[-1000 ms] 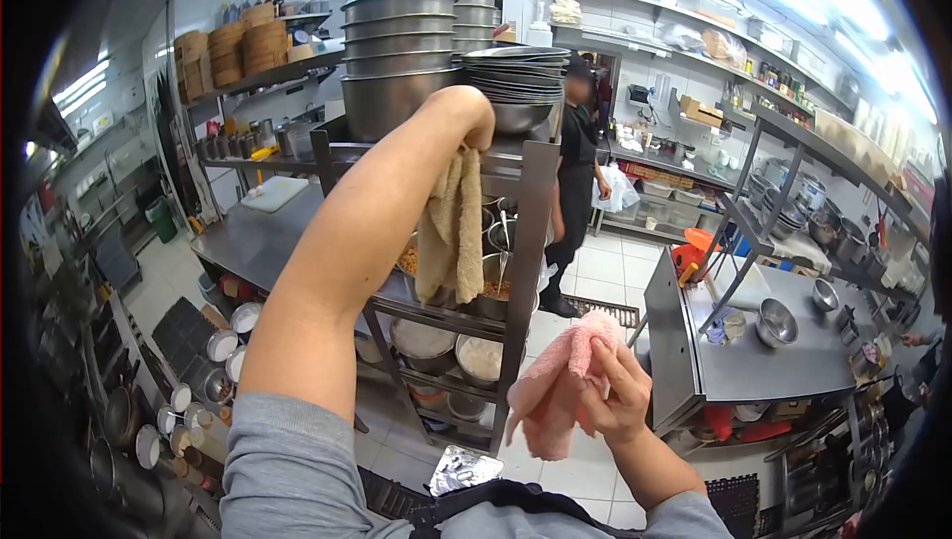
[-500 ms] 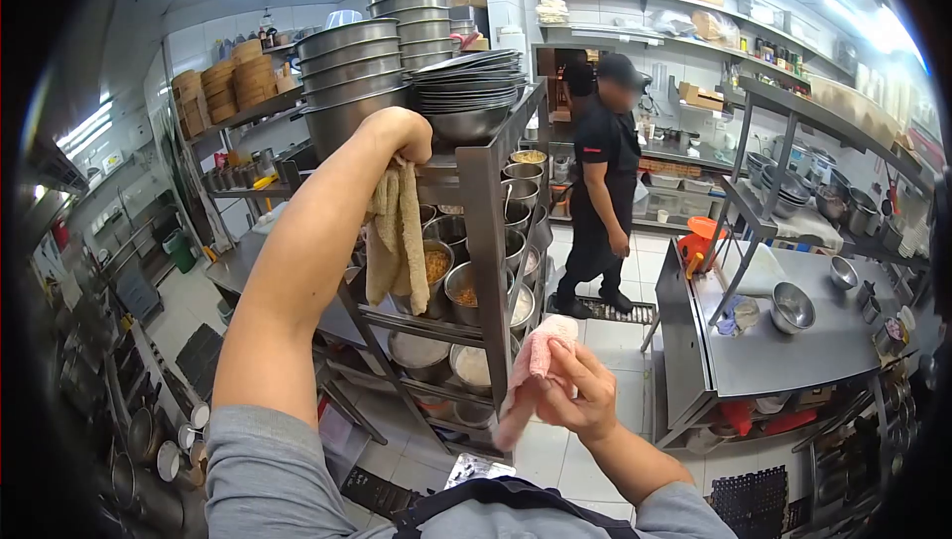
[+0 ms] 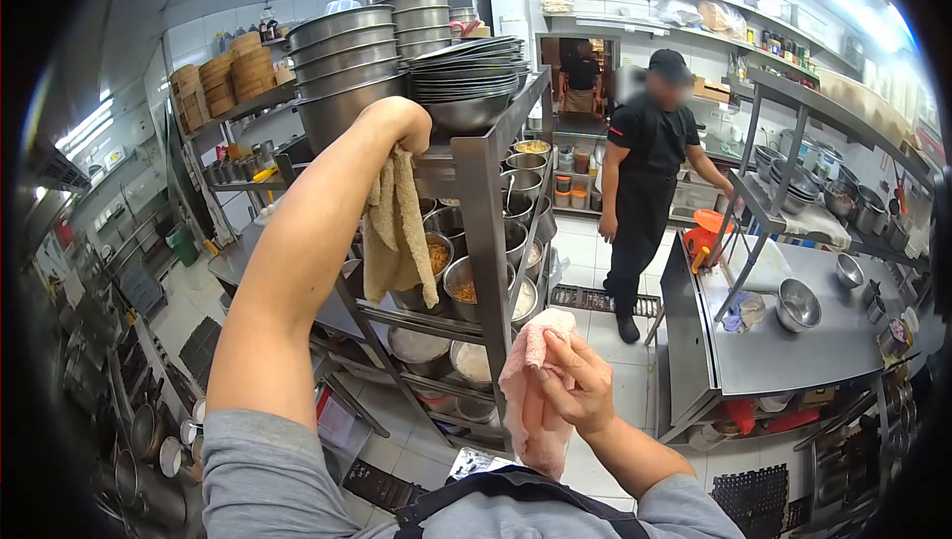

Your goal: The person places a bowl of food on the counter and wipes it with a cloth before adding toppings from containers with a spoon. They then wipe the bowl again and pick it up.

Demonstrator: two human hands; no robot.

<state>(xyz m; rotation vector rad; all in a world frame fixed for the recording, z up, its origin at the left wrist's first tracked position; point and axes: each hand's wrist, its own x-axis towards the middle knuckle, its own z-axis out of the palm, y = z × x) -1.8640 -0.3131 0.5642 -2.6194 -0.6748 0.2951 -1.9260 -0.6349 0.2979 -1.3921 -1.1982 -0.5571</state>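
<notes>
My left hand (image 3: 405, 127) is raised at the top rail of a metal rack, its fingers mostly turned away from view. From it hangs a tan cloth (image 3: 399, 237), draped in front of the rack's upper shelf. Lower and to the right, my right hand (image 3: 583, 378) pinches a pink cloth (image 3: 535, 400) between thumb and fingers, its folds hanging down. Just beyond the left hand stand large steel bowls (image 3: 342, 78) and a stack of dark plates (image 3: 466, 78) on the rack's top.
The metal rack (image 3: 478, 232) holds several pots of food. On the right is a steel worktable (image 3: 764, 356) with a metal bowl (image 3: 797, 305). A person in black (image 3: 650, 172) stands behind, near an orange scale (image 3: 708, 225). Another person (image 3: 579, 78) is in the doorway.
The pink cloth has swung and now hangs more spread out below my right hand. The person in black has moved right, one arm reaching toward the worktable. My left hand stays at the rail.
</notes>
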